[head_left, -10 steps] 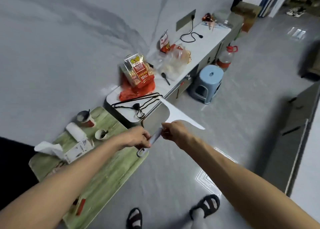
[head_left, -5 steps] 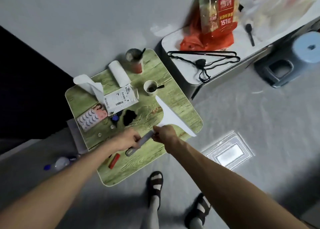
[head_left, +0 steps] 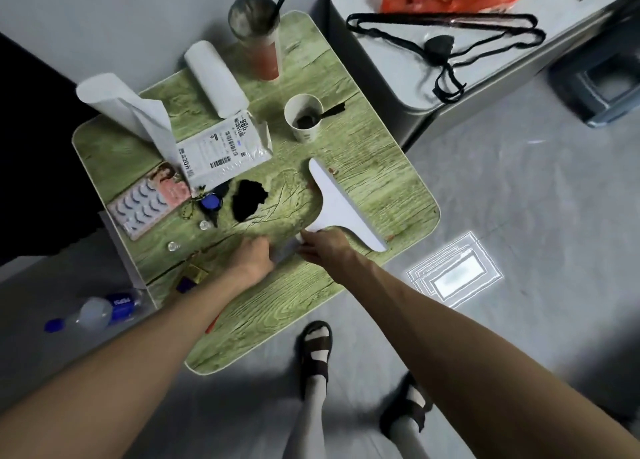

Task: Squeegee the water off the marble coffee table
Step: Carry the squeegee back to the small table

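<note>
A white squeegee [head_left: 341, 204] with a wide flat blade is held over the green wood-grain table [head_left: 374, 167]. My left hand [head_left: 254, 256] grips the lower end of its grey handle. My right hand [head_left: 325, 247] grips the handle just below the blade. The blade slants from upper left to lower right above the table's right half. A white marble-look cabinet top [head_left: 388, 74] stands at the upper right. No water shows on either surface.
The green table carries a red-banded cup [head_left: 258, 39], a paper cup [head_left: 304, 115], a white roll [head_left: 214, 77], a labelled parcel [head_left: 221, 146], false lashes [head_left: 145, 209] and a black scrap [head_left: 247, 198]. A bottle [head_left: 100, 311] lies on the floor at left; black hangers [head_left: 443, 32] lie on the cabinet.
The view has dropped from the long cabinet to the green table. Both hands have kept hold of the squeegee, which now hangs over the green table's right side.
</note>
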The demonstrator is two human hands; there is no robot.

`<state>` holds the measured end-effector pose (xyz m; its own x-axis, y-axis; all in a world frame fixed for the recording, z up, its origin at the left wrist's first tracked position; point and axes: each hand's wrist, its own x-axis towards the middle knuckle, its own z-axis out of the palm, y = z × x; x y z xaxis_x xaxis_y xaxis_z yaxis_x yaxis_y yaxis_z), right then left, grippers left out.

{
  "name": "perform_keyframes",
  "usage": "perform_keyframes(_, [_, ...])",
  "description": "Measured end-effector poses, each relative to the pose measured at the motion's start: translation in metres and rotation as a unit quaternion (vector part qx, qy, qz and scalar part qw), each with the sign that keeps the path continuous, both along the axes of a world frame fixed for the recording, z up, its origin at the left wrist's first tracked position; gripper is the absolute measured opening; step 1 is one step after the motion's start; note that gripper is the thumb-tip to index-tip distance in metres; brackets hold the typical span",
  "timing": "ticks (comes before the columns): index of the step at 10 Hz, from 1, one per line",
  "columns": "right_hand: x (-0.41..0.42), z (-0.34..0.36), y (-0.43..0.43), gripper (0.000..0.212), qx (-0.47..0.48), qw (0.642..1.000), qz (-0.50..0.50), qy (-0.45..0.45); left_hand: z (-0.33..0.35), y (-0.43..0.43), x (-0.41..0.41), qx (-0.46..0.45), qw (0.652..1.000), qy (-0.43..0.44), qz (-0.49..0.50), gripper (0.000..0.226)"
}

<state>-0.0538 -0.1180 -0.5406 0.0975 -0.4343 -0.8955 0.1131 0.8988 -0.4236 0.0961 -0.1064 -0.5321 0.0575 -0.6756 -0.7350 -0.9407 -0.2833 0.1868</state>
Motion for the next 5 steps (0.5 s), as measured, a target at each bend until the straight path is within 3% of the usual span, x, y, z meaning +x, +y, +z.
perform_keyframes(1, [-0.028, 0.034, -0.002, 0.011, 0.007, 0.999, 0.05, 0.015, 0.03, -0.014, -0.013, 0.001, 0.999, 0.015, -0.031, 0.04])
perform_keyframes(2, [-0.065, 0.072, -0.005, 0.018, -0.019, 0.994, 0.083, 0.07, 0.07, -0.034, -0.038, -0.004, 0.997, 0.036, -0.065, 0.036])
perform_keyframes(3, [-0.131, 0.153, -0.005, 0.011, -0.089, 0.97, 0.167, 0.154, 0.148, -0.064, -0.098, -0.013, 0.985, 0.079, -0.151, 0.032])
perform_keyframes(5, [-0.235, 0.275, 0.019, 0.019, -0.149, 0.908, 0.251, 0.3, 0.269, -0.081, -0.213, -0.058, 0.946, 0.15, -0.28, 0.035])
